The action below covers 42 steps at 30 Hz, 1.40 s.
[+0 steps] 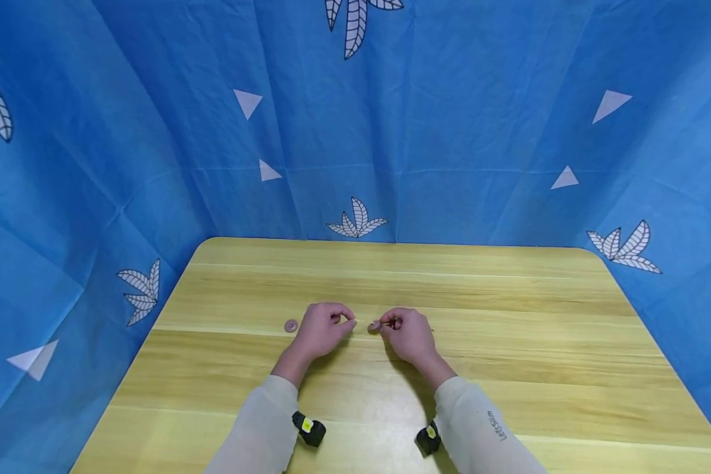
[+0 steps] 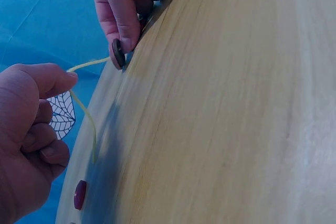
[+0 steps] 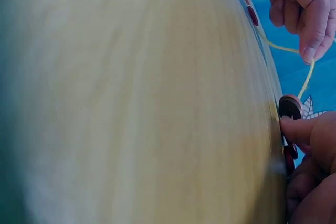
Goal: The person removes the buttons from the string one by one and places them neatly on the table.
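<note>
My left hand [image 1: 324, 327] pinches a thin yellow string [image 2: 90, 113] between thumb and index finger, and a loose end hangs below the pinch. From there the string runs across to a round brownish button [image 1: 374, 326], which my right hand [image 1: 411, 334] pinches at its edge. In the left wrist view this button [image 2: 116, 54] stands on edge, with the string meeting its face. Partly hidden under the right fingers are small dark red pieces [image 3: 290, 158]; their kind cannot be made out. Another button [image 1: 291, 326] lies flat on the table, left of my left hand.
Both hands are just above a wooden table [image 1: 509, 316] with rounded far corners. Blue cloth [image 1: 450, 131] with leaf and triangle prints hangs behind it and along both sides. A black wrist camera [image 1: 312, 431] is strapped at each forearm.
</note>
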### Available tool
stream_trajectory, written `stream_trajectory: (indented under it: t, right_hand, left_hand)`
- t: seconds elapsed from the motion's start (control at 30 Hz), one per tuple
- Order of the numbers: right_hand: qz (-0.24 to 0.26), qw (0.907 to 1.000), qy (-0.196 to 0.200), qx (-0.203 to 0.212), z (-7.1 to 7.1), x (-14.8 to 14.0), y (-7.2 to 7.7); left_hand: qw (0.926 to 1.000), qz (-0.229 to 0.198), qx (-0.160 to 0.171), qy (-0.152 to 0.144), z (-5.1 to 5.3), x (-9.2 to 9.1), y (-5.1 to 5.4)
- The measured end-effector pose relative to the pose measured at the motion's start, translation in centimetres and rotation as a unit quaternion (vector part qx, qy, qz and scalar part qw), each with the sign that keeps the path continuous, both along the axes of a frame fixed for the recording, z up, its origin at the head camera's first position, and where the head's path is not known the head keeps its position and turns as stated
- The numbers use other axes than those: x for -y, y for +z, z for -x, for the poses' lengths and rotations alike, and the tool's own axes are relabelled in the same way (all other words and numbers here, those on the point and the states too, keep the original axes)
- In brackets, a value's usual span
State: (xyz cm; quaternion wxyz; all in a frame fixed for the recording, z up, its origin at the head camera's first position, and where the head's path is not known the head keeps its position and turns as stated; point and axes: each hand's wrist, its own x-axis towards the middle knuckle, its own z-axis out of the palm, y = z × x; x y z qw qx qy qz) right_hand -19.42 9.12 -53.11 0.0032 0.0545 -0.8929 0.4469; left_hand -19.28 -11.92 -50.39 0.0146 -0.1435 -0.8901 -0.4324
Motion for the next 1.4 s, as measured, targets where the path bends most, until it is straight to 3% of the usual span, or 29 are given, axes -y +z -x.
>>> stream_trajectory:
  t: [0.43,0.7,1.03,1.4]
  right_hand:
    - [-0.021,0.9995,-0.022,-0.009,0.0,0.1,0.0]
    - [-0.023,0.9991,-0.032,-0.013,0.0,0.3,-0.4]
    - [-0.021,0.9997,0.002,-0.011,-0.2,0.2,-0.2]
    - [-0.015,0.9999,0.006,-0.006,-0.1,-0.1,-0.1]
  left_hand:
    - [0.9988,0.048,0.004,0.011,-0.1,0.2,-0.2]
    - [0.9930,0.116,0.015,-0.017,-0.1,0.2,-0.3]
    - [0.9831,0.173,0.038,-0.044,0.3,-0.5,-0.1]
    - [0.9841,0.162,0.052,-0.049,0.6,-1.8,0.2]
